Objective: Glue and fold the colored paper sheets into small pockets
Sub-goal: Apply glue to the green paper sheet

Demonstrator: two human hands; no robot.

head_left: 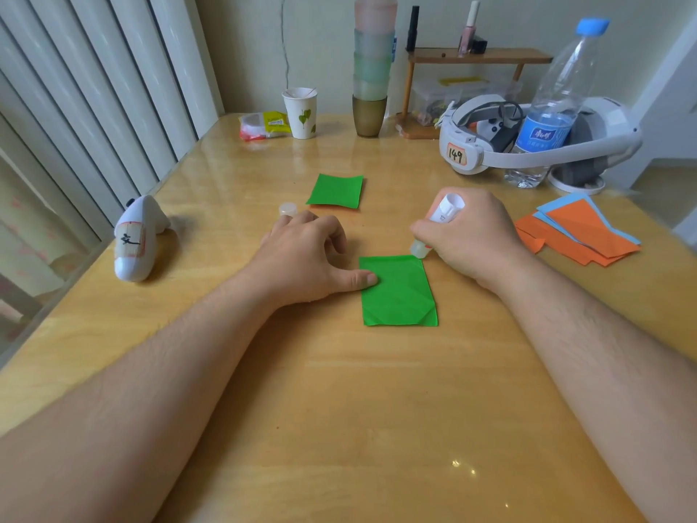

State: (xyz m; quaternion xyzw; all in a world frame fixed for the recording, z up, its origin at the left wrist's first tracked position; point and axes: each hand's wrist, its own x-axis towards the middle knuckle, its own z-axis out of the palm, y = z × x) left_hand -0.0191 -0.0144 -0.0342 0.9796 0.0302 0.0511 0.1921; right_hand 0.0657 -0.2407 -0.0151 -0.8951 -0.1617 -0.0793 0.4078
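A creased green paper sheet lies flat on the wooden table in front of me. My left hand rests beside it, with the thumb pressing on the sheet's left edge and the fingers curled. My right hand grips a white glue stick tilted downward, its tip at the sheet's top right corner. The glue cap stands behind my left hand. A second green sheet lies farther back.
Orange and blue paper sheets are piled at the right. A white controller lies at the left. At the back stand a paper cup, stacked cups, a headset, a water bottle and a small wooden shelf.
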